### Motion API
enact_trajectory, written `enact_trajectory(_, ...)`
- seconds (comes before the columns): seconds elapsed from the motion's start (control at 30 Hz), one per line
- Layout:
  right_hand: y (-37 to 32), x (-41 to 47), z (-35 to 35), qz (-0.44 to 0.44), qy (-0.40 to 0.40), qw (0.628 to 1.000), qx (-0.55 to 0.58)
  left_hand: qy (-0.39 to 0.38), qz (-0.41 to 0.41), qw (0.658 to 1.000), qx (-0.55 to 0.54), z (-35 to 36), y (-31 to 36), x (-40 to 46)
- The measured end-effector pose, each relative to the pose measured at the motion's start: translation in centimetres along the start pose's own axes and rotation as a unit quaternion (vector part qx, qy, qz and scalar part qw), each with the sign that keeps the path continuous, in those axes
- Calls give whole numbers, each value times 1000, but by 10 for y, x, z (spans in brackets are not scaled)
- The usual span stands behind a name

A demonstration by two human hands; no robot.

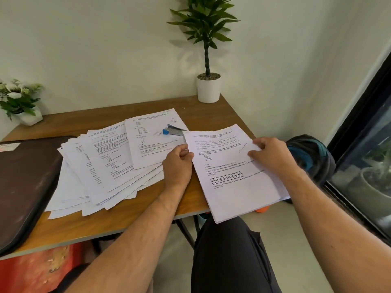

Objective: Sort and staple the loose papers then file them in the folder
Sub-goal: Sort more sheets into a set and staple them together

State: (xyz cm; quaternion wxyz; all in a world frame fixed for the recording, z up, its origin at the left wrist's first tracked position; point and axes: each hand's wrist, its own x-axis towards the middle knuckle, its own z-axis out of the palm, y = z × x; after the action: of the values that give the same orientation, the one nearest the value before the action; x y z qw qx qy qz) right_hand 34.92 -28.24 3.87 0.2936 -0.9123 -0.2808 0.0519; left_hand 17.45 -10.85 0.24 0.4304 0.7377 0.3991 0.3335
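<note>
Head view, looking down over a wooden table (135, 210). Both hands apart, each clamped on the same small sheaf of printed pages (232, 174): left hand (177, 163) pinching its left edge between thumb and curled fingers, right hand (273, 155) gripping the upper right part, thumb on top. Sheaf tilted, its lower end hanging past the table edge above a dark trouser leg (230, 256). Just left of the left hand, touching its side, a fanned heap of loose papers (101, 172) lying flat on the table. Just beyond the left hand, on top of that heap, a blue and grey stapler (174, 130), partly tucked behind the held sheaf's upper corner. Well to the left of both hands, a dark brown folder (23, 182), closed and flat, with the heap's left edge overlapping it. Far beyond the hands, at the table's back corner, a potted plant in a white pot (208, 87); far beyond and left, a smaller white-flowered plant (19, 102). Right of the right hand, off the table, a dark and teal bag (309, 157) beside a black-framed window (364, 132).
</note>
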Motion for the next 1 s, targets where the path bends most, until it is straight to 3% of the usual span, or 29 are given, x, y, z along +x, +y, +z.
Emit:
enact_trajectory(0.27, 6, -2, 10, -36, -4, 995, -95, 8, 13, 999, 28, -1, -6, -6)
enact_trajectory(0.53, 1, 3, 16, -83, 7, 991, -107, 25, 13, 999, 46, 2, -3, -10)
enact_trajectory(0.8, -6, 4, 20, -62, -12, 992, -113, 28, 21, 998, 52, 3, -2, -14)
enact_trajectory(1.0, -53, 11, 37, -144, 22, 986, -77, 78, 61, 992, 83, -19, 0, 5)
